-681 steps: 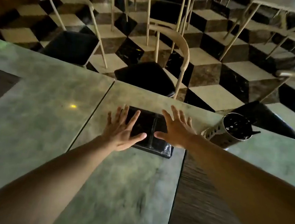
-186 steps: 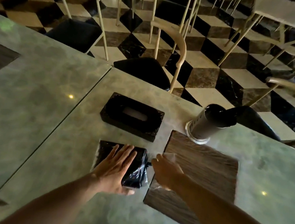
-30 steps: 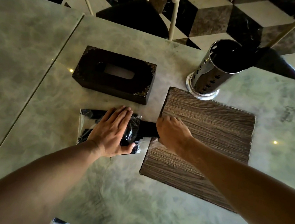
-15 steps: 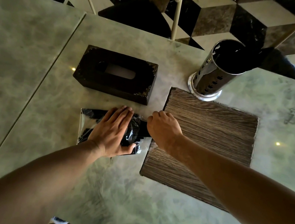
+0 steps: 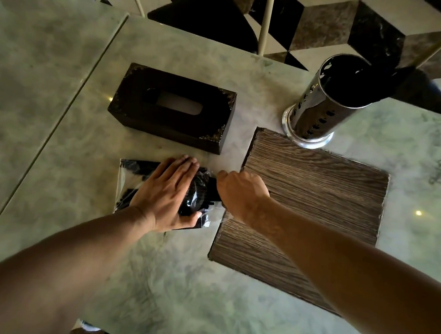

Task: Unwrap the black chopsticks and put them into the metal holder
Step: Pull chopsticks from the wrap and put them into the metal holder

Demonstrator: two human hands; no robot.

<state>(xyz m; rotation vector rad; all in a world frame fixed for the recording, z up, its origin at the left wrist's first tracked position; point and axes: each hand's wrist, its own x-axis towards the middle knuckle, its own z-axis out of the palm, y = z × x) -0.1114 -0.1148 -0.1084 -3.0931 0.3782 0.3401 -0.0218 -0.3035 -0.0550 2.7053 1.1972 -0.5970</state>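
Note:
A bundle of black chopsticks (image 5: pixel 205 190) in a clear plastic wrapper (image 5: pixel 127 175) lies on the marble table, in front of the tissue box. My left hand (image 5: pixel 168 192) presses flat on the bundle, fingers straight, thumb under its near edge. My right hand (image 5: pixel 239 192) has its fingers curled round the chopstick ends that stick out of the wrapper's right side; the fingertips are hidden. The perforated metal holder (image 5: pixel 322 109) stands upright at the back right, dark inside.
A dark tissue box (image 5: pixel 174 106) sits behind the bundle. A wood-grain board (image 5: pixel 314 205) lies under my right forearm, touching the holder's base. A seam (image 5: pixel 53 126) splits the table on the left. Chairs (image 5: pixel 217 15) stand beyond the far edge.
My right hand has slid left off the board's edge to the open end of the wrapper and closed on the chopstick ends. The left hand has stayed pressed on the bundle.

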